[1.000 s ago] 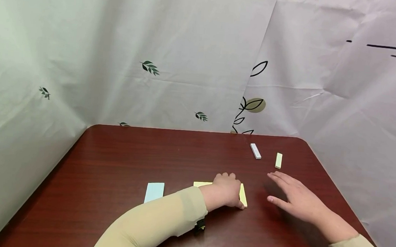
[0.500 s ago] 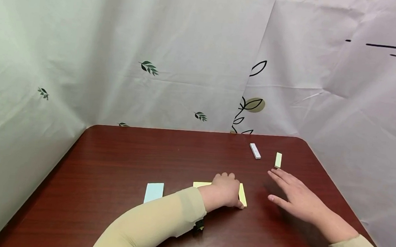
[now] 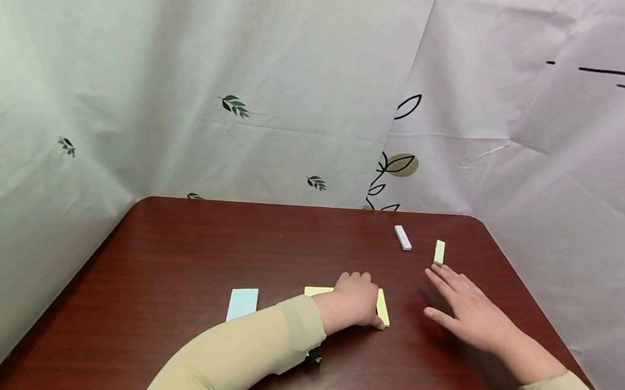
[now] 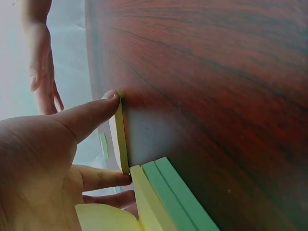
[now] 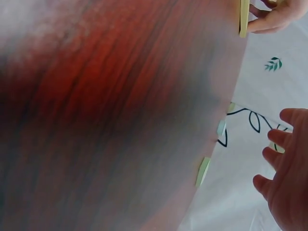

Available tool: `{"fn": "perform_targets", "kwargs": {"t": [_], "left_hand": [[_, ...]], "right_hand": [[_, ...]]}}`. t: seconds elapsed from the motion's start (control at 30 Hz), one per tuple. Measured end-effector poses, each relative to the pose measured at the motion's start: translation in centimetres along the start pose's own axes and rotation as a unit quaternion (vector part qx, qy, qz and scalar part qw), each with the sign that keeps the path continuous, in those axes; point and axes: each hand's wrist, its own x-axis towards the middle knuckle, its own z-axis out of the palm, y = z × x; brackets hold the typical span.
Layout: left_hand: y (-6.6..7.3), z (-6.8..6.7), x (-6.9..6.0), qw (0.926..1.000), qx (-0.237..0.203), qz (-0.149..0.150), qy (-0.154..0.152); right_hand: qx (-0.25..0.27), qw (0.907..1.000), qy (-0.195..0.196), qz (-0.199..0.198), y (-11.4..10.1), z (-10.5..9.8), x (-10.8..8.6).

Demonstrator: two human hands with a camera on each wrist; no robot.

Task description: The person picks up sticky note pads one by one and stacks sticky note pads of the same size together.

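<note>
In the head view my left hand (image 3: 356,299) is at the middle right of the table, gripping a yellow sticky-note pad (image 3: 383,309). The left wrist view shows the thumb at one end of this yellow pad (image 4: 120,137) and fingers at the other. Beside it lie another yellow pad (image 4: 151,199) and green-looking pads (image 4: 180,192); in the head view my forearm partly hides that yellow pad (image 3: 316,291). My right hand (image 3: 471,311) hovers over the table with fingers spread, holding nothing. Its fingertips appear just before a narrow pale green pad (image 3: 439,253).
A narrow white pad (image 3: 403,237) lies near the table's far edge. To the left, a light blue pad (image 3: 242,304) is partly covered by my left sleeve. The red-brown table (image 3: 187,240) meets a white patterned curtain (image 3: 298,96) at the back.
My right hand has shifted slightly forward, its fingertips nearer the pale green pad in the head view. My left hand keeps its place on the yellow pad.
</note>
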Motion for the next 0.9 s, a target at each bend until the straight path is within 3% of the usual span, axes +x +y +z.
{"fn": "perform_targets", "kwargs": {"t": [0.23,0.47,0.9], "left_hand": [[-0.2,0.0,0.0,1.0000,0.003,-0.002,-0.002],[-0.3,0.2,-0.1,0.9999,0.014,0.003,0.003],[-0.1,0.2,0.1,0.9994,0.032,0.011,0.006]], "right_hand": [[0.014,0.9994,0.000,0.033,-0.3,-0.3,0.8],[0.058,0.9923,-0.014,0.108,-0.3,-0.5,2.8],[0.082,0.9765,-0.023,0.198,1.7,0.3,9.3]]}}
